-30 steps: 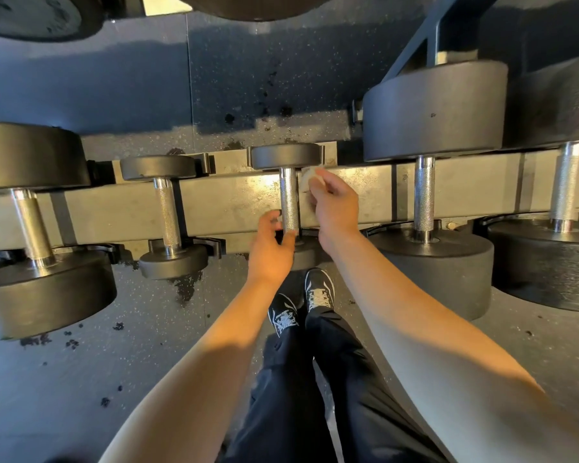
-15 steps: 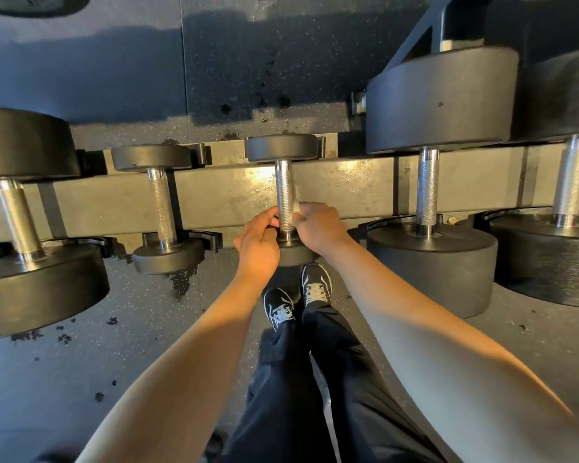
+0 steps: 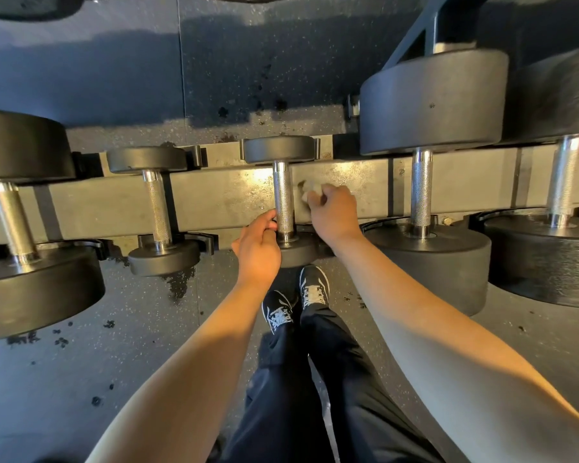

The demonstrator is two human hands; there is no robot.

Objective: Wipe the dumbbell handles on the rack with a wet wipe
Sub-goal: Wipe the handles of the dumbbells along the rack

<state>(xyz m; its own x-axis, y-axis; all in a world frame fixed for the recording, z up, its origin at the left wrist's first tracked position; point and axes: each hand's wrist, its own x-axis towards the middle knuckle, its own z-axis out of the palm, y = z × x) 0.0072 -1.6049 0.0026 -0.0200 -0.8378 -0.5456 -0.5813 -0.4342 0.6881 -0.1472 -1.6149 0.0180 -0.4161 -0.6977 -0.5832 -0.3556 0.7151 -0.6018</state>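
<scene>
A small black dumbbell with a knurled steel handle [image 3: 283, 198] lies across the grey rack rail [image 3: 214, 198] in the middle of the view. My left hand [image 3: 258, 248] grips the near end of that handle, just above the near weight head. My right hand [image 3: 331, 212] holds a crumpled white wet wipe [image 3: 310, 192] a little to the right of the handle, apart from the steel.
Another small dumbbell [image 3: 157, 208] lies to the left and a large one [image 3: 14, 222] beyond it. Two big dumbbells, the nearer [image 3: 422, 195] and the farther [image 3: 562, 188], lie to the right. The speckled rubber floor [image 3: 114, 329] and my shoes [image 3: 295, 305] are below.
My right hand has come off the near end of the handle and moved up and to the right with the wipe. My left hand has stayed at the handle's near end.
</scene>
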